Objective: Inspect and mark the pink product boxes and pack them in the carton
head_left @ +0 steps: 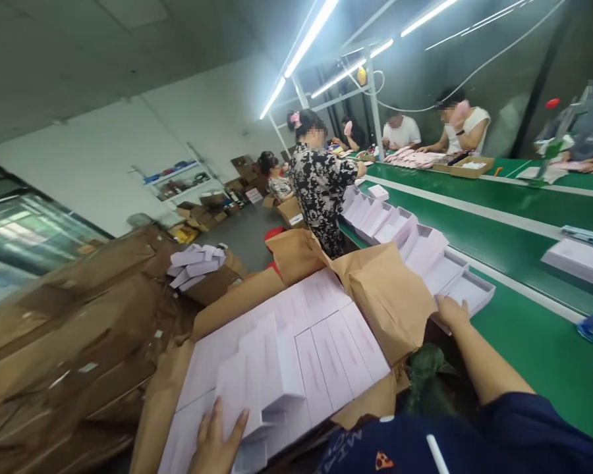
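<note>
My left hand (217,438), fingers spread, rests against the near end of white boxes (250,372) lying loose on top of others. More closed white boxes (333,345) with faint pink print fill a large brown carton (161,401) in tight rows. My right hand (452,313) grips the near edge of an open white box tray (469,293), the closest in an overlapping row of open trays (388,227). That row runs along the edge of the green work surface (518,349). The fingertips of my right hand are partly hidden.
Carton flaps (385,289) stick up between my hands. A co-worker in a patterned outfit (319,184) stands beyond; others sit across the table. Brown wrapped cartons (74,349) pile up at left, with white boxes (195,263) behind. A white box (580,263) lies at right.
</note>
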The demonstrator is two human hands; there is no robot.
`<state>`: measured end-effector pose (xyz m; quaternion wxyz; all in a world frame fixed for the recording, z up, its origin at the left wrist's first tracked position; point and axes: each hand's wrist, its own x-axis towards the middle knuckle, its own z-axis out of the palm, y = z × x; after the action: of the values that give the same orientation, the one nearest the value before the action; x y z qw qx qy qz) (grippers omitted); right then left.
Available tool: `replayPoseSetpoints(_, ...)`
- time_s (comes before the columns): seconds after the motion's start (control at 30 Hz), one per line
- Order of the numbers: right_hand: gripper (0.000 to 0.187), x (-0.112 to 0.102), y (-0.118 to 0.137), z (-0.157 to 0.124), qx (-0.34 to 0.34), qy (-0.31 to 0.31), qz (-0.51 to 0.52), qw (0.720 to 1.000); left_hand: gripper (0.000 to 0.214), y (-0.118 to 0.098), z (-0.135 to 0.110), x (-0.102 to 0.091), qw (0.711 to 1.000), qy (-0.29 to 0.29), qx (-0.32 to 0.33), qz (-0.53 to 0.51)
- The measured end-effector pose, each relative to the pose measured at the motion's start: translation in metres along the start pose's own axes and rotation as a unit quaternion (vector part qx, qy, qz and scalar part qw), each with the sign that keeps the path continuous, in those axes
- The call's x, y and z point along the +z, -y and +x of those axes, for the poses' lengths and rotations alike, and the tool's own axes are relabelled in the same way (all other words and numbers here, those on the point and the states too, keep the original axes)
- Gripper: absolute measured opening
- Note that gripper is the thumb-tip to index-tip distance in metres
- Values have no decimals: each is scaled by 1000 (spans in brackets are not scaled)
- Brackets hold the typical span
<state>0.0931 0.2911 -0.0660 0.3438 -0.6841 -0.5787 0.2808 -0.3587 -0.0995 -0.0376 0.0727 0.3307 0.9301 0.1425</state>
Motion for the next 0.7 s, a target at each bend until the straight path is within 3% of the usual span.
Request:
replayPoseSetpoints(0.1,18,8,-4,21,39,-35,42,998,90,-11,-1,1,999,-8,-29,-37)
replayPoseSetpoints(0.2,22,10,8,20,22,-106,131,985,90,-15,-5,-1,998,7,-36,-45)
replayPoseSetpoints(0.3,25,10,41,-2,-43,-155,225,961,97,-19,-4,-12,993,37,-57,-96)
replayPoseSetpoints(0.4,28,9,90,-36,-192,-138,335,912,104,-22,6,-26,960,70,-111,-246)
replayPoseSetpoints(0.47,26,11,127,-66,-329,-44,361,872,88,-22,13,-31,923,93,-135,-349)
replayPoseSetpoints(0.53,20,16,161,-98,-440,133,306,834,75,-20,17,-29,900,101,-140,-400)
replayPoseSetpoints(0.63,20,35,197,-147,-503,406,157,746,74,-14,14,-22,892,64,-127,-429)
replayPoseSetpoints(0.7,24,51,209,-172,-505,501,56,700,76,-7,8,-22,886,28,-116,-447)
